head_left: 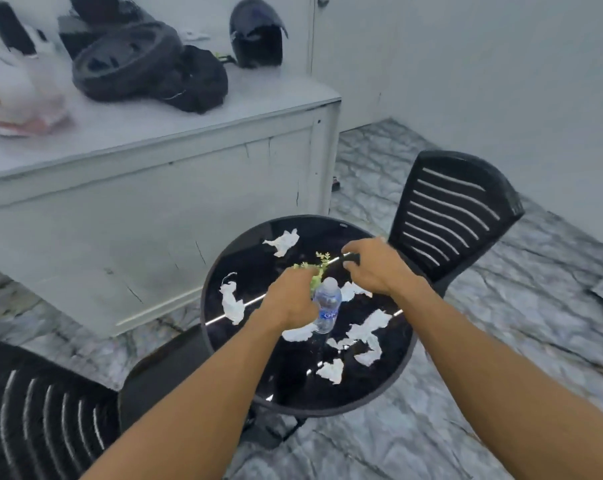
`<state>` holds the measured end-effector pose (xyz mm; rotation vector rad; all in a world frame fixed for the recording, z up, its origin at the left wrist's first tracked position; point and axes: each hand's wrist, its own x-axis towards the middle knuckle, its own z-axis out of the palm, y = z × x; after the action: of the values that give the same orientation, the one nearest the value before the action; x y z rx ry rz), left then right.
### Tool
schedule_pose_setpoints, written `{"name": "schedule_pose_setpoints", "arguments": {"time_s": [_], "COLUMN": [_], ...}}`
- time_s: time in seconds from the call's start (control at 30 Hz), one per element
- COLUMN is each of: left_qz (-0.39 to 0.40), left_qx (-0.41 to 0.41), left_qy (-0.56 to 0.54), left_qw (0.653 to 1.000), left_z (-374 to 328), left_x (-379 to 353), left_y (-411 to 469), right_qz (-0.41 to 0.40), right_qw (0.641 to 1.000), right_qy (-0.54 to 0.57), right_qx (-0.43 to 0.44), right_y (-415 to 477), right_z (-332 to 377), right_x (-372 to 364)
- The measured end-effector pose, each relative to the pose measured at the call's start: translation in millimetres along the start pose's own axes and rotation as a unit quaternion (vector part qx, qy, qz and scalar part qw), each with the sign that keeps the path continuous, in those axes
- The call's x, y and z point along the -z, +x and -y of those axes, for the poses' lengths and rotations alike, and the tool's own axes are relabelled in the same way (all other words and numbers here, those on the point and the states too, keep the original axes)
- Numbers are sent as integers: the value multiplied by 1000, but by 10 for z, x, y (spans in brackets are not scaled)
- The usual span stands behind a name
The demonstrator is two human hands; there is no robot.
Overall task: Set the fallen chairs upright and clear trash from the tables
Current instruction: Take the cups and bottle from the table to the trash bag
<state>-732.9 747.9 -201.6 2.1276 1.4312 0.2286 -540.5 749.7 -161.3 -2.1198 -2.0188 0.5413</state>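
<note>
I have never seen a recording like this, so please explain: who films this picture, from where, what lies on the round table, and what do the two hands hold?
There is no machine here. One camera sits on a person's head and looks down at their bare arms. The round black table carries torn white paper scraps and a clear plastic water bottle. The left hand is closed around a small green plant sprig beside the bottle. The right hand grips something small and dark; I cannot tell what. Two black chairs stand by the table.
</note>
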Motion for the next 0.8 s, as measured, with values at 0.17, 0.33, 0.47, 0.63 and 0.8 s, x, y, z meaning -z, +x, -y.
{"name": "schedule_pose_setpoints", "arguments": {"time_s": [0.17,0.33,0.47,0.63,0.8], "left_qz": [18,-45,-97,-154,-233], "left_qx": [40,80,74,77,154], "left_qy": [-33,-80,-83,-73,-86], "left_qw": [998,993,989,982,956], "left_z": [-162,-185,-132,203,913], "left_x": [-365,-676,-623,36,747], "left_y": [205,259,177,-146,-953], "right_qz": [55,103,115,103,101], "right_qw": [998,994,993,993,979], "right_qy": [10,13,18,-35,-49], "right_qx": [-39,-45,-34,49,168], "right_y": [-76,-146,-134,-16,-18], "right_z": [-426,-573,-496,163,1411], "right_x": [-301,-652,-760,-756,-916]}}
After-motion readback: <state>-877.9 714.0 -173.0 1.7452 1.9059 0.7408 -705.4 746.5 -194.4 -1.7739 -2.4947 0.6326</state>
